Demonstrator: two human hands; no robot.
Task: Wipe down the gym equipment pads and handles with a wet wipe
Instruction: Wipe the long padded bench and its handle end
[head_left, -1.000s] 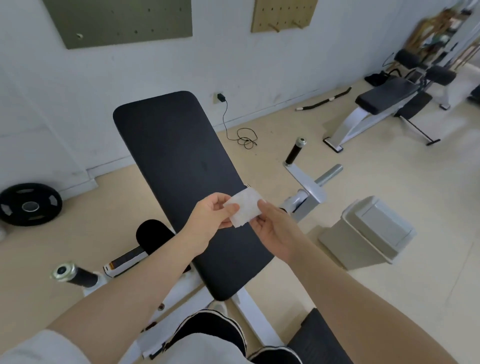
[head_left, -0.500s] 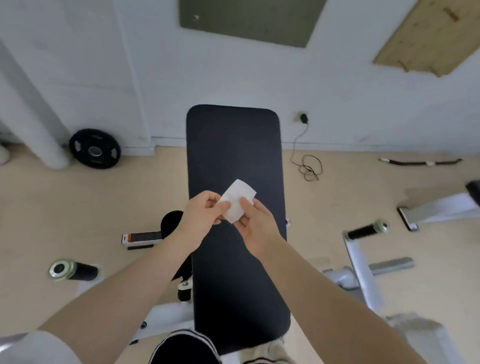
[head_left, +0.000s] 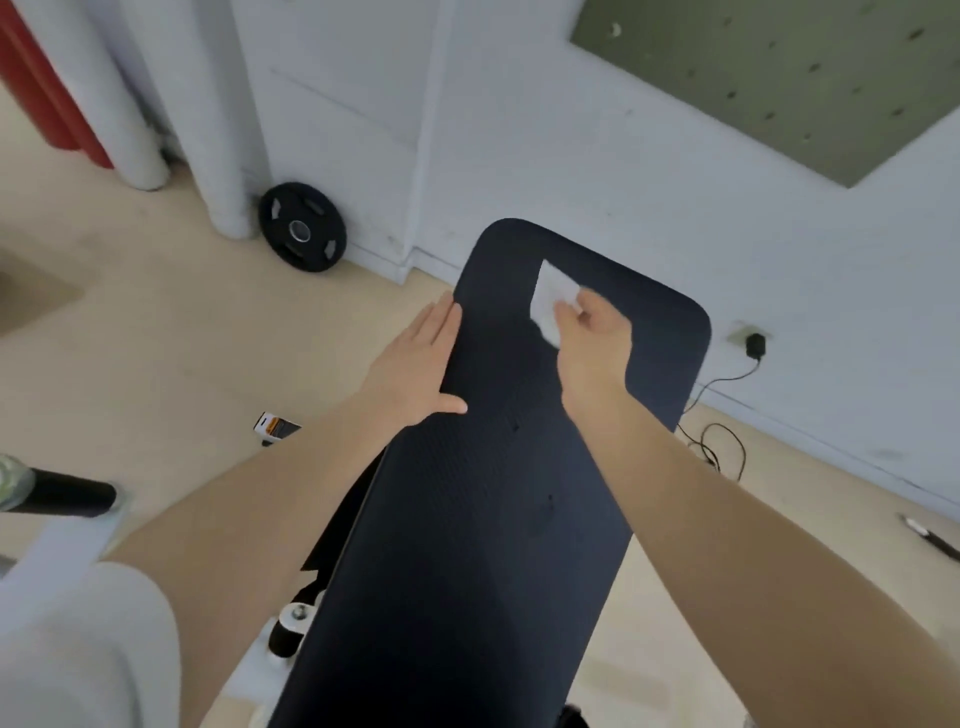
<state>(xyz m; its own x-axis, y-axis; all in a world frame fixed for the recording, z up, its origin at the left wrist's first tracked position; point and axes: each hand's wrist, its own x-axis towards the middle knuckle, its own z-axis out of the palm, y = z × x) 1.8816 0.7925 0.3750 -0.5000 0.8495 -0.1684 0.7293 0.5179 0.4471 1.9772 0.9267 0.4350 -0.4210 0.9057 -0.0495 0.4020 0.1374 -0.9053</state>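
A long black bench pad (head_left: 483, 519) runs from the bottom of the view up toward the white wall. A white wet wipe (head_left: 551, 295) lies against the pad near its far end. My right hand (head_left: 595, 338) holds the wipe with curled fingers and presses it on the pad. My left hand (head_left: 418, 358) rests flat on the pad's left edge, fingers straight and thumb spread. A black foam handle (head_left: 57, 498) with a metal end cap sticks out at the left edge of the view.
A black weight plate (head_left: 303, 227) leans on the wall beside white pillars. A small orange-and-black box (head_left: 277, 427) lies on the beige floor left of the bench. A charger and black cable (head_left: 722, 415) run along the wall at right. A green pegboard (head_left: 779, 67) hangs above.
My left hand let go of the wipe and moved flat onto the pad's left edge. My right hand carried the wipe up to the pad's far end. The view swung left.
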